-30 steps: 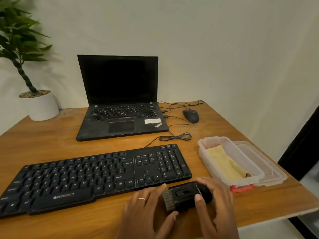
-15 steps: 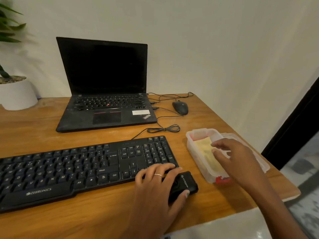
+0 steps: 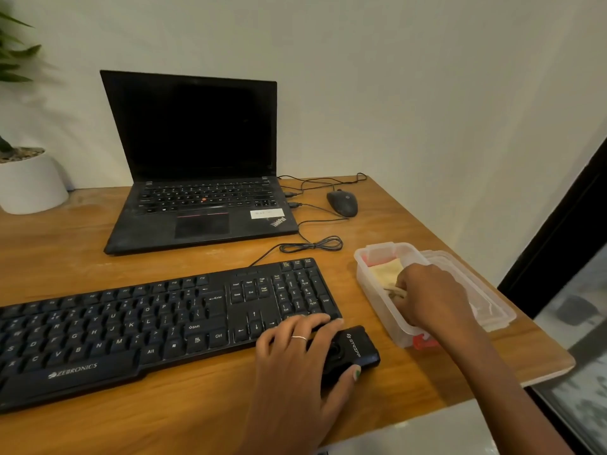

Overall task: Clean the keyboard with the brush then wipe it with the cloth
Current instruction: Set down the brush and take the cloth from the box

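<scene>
A black keyboard (image 3: 157,326) lies across the front of the wooden desk (image 3: 65,261). Just right of its near corner sits the black brush (image 3: 356,348), and my left hand (image 3: 295,362) lies over it with fingers and thumb curled round its body. A clear plastic box (image 3: 377,297) stands to the right with a yellow cloth (image 3: 386,274) inside. My right hand (image 3: 427,297) reaches down into the box and its fingers pinch a fold of the cloth.
An open black laptop (image 3: 200,198) stands behind the keyboard. A black mouse (image 3: 342,203) and coiled cables (image 3: 312,246) lie right of it. The box's lid (image 3: 492,303) rests beside the box near the desk's right edge. A white plant pot (image 3: 29,182) is at far left.
My right hand left the brush, moved right over the box and went down onto the cloth. My left hand stayed on the brush. The camera view turned slightly.
</scene>
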The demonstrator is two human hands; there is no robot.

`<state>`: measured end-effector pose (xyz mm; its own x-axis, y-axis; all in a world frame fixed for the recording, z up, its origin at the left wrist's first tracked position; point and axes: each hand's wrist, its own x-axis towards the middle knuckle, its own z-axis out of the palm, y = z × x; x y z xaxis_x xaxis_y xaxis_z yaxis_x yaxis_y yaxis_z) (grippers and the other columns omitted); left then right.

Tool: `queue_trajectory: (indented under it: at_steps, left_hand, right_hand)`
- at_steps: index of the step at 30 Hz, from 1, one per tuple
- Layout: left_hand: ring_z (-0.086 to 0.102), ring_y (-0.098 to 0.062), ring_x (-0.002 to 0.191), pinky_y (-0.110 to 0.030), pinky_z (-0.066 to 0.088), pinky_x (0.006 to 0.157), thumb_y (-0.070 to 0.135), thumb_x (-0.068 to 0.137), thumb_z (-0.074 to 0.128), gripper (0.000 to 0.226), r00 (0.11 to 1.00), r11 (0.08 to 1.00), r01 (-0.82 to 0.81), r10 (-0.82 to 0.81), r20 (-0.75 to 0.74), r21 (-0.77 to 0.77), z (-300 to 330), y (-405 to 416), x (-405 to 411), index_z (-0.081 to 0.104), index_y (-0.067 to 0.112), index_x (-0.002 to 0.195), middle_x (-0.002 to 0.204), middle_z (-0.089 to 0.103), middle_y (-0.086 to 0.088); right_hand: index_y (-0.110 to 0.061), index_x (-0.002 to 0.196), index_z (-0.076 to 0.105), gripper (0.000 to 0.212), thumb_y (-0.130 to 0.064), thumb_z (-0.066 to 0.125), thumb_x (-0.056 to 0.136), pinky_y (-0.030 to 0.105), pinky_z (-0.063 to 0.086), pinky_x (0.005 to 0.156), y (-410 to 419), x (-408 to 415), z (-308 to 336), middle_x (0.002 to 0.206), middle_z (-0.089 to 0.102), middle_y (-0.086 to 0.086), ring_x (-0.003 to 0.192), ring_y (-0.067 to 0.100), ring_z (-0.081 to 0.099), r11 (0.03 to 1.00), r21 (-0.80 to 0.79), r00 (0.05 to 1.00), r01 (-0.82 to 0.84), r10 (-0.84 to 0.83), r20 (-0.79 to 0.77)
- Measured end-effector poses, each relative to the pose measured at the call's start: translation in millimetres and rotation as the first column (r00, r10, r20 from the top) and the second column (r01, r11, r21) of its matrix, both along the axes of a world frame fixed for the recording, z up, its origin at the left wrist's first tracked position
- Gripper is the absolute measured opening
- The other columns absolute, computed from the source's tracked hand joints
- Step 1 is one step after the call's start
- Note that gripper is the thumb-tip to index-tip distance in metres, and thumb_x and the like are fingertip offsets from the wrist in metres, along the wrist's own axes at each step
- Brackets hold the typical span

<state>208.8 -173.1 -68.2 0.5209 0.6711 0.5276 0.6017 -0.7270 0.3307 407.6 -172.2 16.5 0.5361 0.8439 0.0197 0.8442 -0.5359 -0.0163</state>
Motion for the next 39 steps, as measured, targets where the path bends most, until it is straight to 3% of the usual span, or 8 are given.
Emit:
queue_trajectory:
  at_steps: [9,15,19,23,25,29,35,39]
  left_hand:
    - [0.045,-0.003,0.111,-0.032,0.039,0.088,0.065,0.083,0.043,0.050,0.999,1.000,0.011,-0.011,0.052,-0.014,0,1,1,0.056,0.038,0.123,0.119,0.058,0.021]
    - [0.041,0.004,0.113,-0.025,0.030,0.094,0.070,0.087,0.031,0.052,0.990,0.964,0.090,-0.060,0.127,-0.249,13,-3,-3,0.052,0.042,0.126,0.122,0.052,0.027]
    - [0.022,0.018,0.124,-0.013,0.012,0.101,0.084,0.076,0.014,0.056,0.934,0.901,0.065,0.096,0.343,-0.428,28,-8,-14,0.033,0.061,0.124,0.129,0.029,0.044]
    - [0.042,0.013,0.121,-0.023,0.037,0.100,0.085,0.060,0.051,0.074,0.637,0.727,0.307,0.323,0.700,-0.614,54,-16,-31,0.036,0.057,0.127,0.126,0.043,0.044]
    - [0.057,0.010,0.108,-0.018,0.048,0.087,0.055,0.067,0.075,0.063,0.454,0.594,0.476,0.466,0.759,-0.649,66,-17,-37,0.046,0.046,0.122,0.116,0.060,0.032]
    - [0.069,-0.015,0.096,-0.029,0.055,0.080,0.007,0.090,0.059,0.024,0.297,0.383,0.649,0.668,0.682,-0.657,82,-19,-44,0.060,0.026,0.105,0.096,0.075,0.005]
    - [0.055,-0.007,0.045,-0.019,0.043,0.041,0.006,0.097,0.049,0.020,0.248,0.337,0.684,0.726,0.641,-0.646,84,-28,-55,0.068,0.010,0.101,0.060,0.064,-0.003]
    - [0.050,-0.013,0.046,-0.019,0.043,0.039,0.008,0.098,0.048,0.022,0.182,0.338,0.675,0.785,0.592,-0.655,85,-33,-59,0.070,0.007,0.099,0.058,0.058,-0.006]
  right_hand:
    - [-0.014,0.087,0.060,0.009,-0.023,0.058,0.087,0.024,0.039,0.052,-31,1,26,0.079,0.060,0.002,0.072,0.013,0.055,0.720,0.666,0.844,0.194,0.223,-0.487]
    - [-0.016,0.089,0.064,0.008,-0.014,0.056,0.088,0.031,0.048,0.061,-40,-38,45,0.084,0.066,0.004,0.077,0.017,0.061,0.674,0.572,0.333,0.467,0.465,-0.820]
    - [-0.014,0.091,0.066,0.022,-0.023,0.062,0.072,0.034,0.051,0.062,-46,-69,48,0.084,0.071,0.002,0.074,0.015,0.065,0.749,0.518,0.148,0.414,0.506,-0.850]
    - [-0.016,0.086,0.070,0.018,-0.021,0.061,0.071,0.030,0.047,0.057,-50,-99,51,0.082,0.071,0.004,0.067,0.013,0.066,0.796,0.513,0.080,0.319,0.517,-0.852]
    - [-0.017,0.090,0.068,0.015,-0.018,0.061,0.077,0.028,0.049,0.055,-49,-112,48,0.082,0.072,0.005,0.067,0.014,0.068,0.813,0.519,0.098,0.262,0.513,-0.853]
    - [-0.026,0.093,0.066,0.014,-0.016,0.058,0.085,0.020,0.053,0.058,-50,-134,42,0.085,0.072,-0.008,0.075,0.006,0.067,0.760,0.644,0.325,0.092,0.589,-0.740]
    - [-0.042,0.099,0.058,0.020,-0.024,0.051,0.092,0.002,0.041,0.071,-59,-156,18,0.093,0.061,-0.029,0.088,-0.011,0.055,0.494,0.825,0.748,-0.275,0.649,-0.140]
    - [-0.023,0.123,0.059,0.041,-0.018,0.045,0.085,0.028,0.052,0.085,-59,-160,-1,0.120,0.063,-0.008,0.111,0.008,0.058,0.479,0.748,0.782,-0.459,0.618,0.084]
